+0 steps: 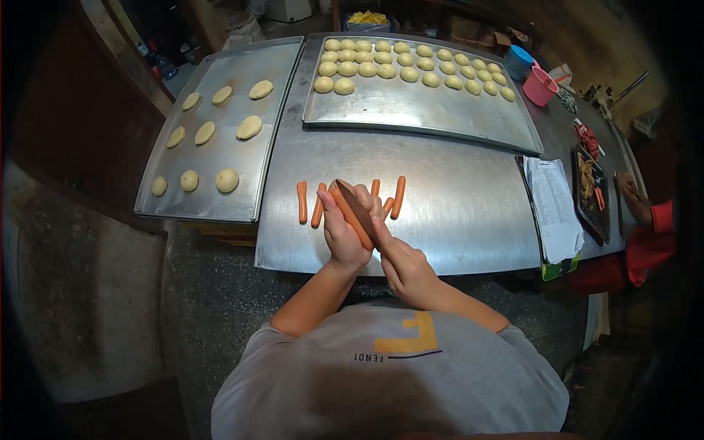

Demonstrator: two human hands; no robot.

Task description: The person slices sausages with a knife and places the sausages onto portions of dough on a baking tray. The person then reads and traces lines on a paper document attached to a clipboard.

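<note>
My left hand (pixel 345 242) is closed around an orange sausage (pixel 353 218), its thumb lying along one side. My right hand (pixel 403 265) grips a knife, whose handle is hidden in the fingers. The dark knife blade (pixel 362 208) lies lengthwise against the sausage; how deep it sits I cannot tell. Both hands are above the near part of the steel table. To the left of them lie a sausage (pixel 302 202) and another sausage (pixel 317 206). Beyond and to the right are more, among them a sausage (pixel 398 197) at the far right of the group.
A large tray (pixel 411 121) holds many dough balls at the back of the steel table (pixel 455 191). Another tray (pixel 213 209) with several dough pieces stands left. Papers (pixel 555 209), a dark tray (pixel 598 213) and a pink bucket (pixel 540 86) are right, near another person's hand (pixel 633 198).
</note>
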